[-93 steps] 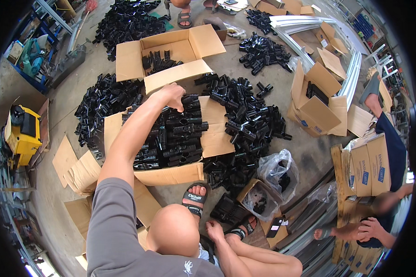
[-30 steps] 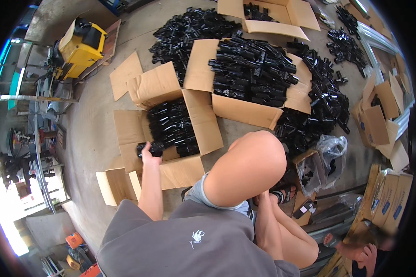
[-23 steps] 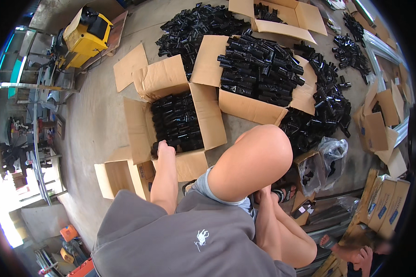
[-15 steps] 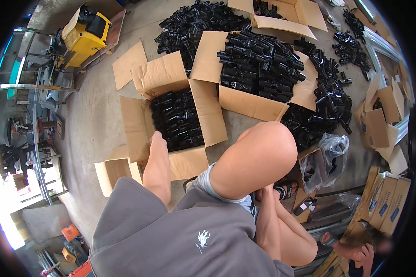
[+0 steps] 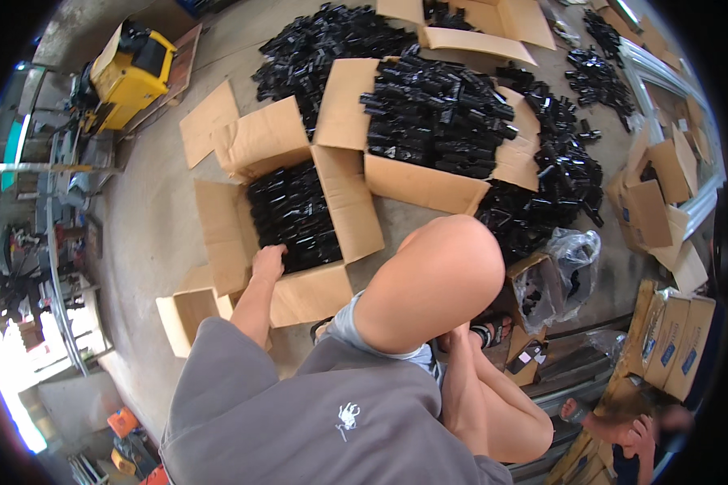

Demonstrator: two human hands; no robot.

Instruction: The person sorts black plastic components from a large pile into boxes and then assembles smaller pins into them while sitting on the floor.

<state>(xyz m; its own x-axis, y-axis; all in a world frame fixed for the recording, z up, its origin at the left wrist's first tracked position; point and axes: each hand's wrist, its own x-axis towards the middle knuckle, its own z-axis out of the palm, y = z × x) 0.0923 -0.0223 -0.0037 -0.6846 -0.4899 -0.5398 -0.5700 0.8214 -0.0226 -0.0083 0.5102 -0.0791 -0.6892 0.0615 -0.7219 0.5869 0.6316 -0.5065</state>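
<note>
Rows of glossy black tubular parts (image 5: 295,212) lie packed in an open cardboard box (image 5: 350,210) left of my raised knee. My left hand (image 5: 268,260) reaches over the box's near left corner. Its fingers are bent down onto the parts, and the fingertips are hidden, so what they grip does not show. My right hand (image 5: 459,332) is low beside my sandalled foot, below the raised knee; my leg covers most of its fingers.
A fuller box (image 5: 425,184), heaped with black parts, stands just right. Loose piles (image 5: 332,44) spread over the floor behind and to the right. A small open box (image 5: 188,319) is at near left. Beyond are a yellow machine (image 5: 133,77) and another person (image 5: 623,432) at lower right.
My left hand has drawn back slightly toward me, and its bent fingers now show at the box's near corner. The view has shifted a little; my right hand stays in place.
</note>
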